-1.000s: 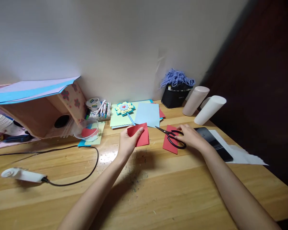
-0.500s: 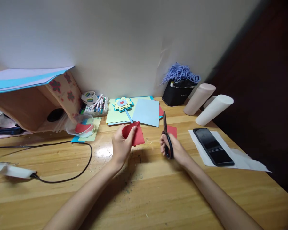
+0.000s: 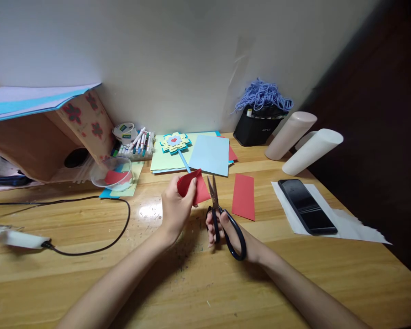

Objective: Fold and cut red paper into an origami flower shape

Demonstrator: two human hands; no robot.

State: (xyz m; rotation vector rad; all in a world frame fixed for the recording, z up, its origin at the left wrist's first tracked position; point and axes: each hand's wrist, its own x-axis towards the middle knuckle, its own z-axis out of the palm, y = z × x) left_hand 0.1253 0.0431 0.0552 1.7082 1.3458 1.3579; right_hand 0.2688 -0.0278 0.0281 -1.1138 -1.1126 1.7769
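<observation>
The left hand [image 3: 178,203] grasps a folded red paper [image 3: 200,191], its thumb pressed on the near face and the folded layers spreading a little at the top. The right hand [image 3: 231,230] is just beside it, with scissors [image 3: 214,199] in its grasp, its thumb and fingers at the black handles. The blades point up and away from the person, parted slightly, next to the right edge of the folded red paper; whether they touch it cannot be told.

Beyond the right hand and a little to its right, a red card [image 3: 244,196] lies flat on the wooden surface [image 3: 198,297]. Further right of that hand, a phone [image 3: 308,205] rests on a torn white sheet [image 3: 285,205]. Beyond the phone are a pinkish bottle [image 3: 291,135] and a white bottle [image 3: 311,153], and left of them a black case [image 3: 256,131] topped with blue yarn [image 3: 264,96].

Straight beyond the left hand lie a light blue sheet [image 3: 210,154] and a paper flower [image 3: 174,142] on pale green paper [image 3: 159,160]. To the left of that hand are a clear bowl [image 3: 126,185] with red paper showing in it, markers [image 3: 142,144] behind it, a black cable [image 3: 128,224] and, further out, an open box [image 3: 89,123].
</observation>
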